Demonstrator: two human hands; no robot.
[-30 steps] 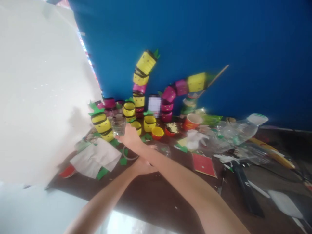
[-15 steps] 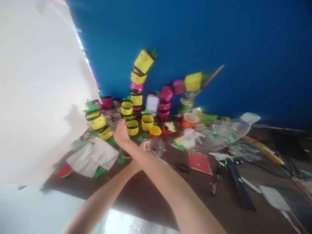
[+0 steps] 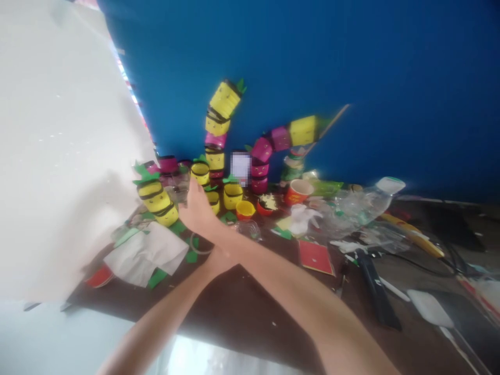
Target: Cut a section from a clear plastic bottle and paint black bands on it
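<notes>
This looks like a craft corner, in what building I can't tell: a cluttered dark table at six o'clock, blue wall at twelve, pineapple-like cup figures at eleven, green paper scraps at eight, clear plastic bottle at three.

R hand near yel. cups, R forearm over mostly hidden L hand, clr cup nearby

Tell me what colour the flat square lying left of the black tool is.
Red, with a paler edge; it shows best in the head view.
</notes>
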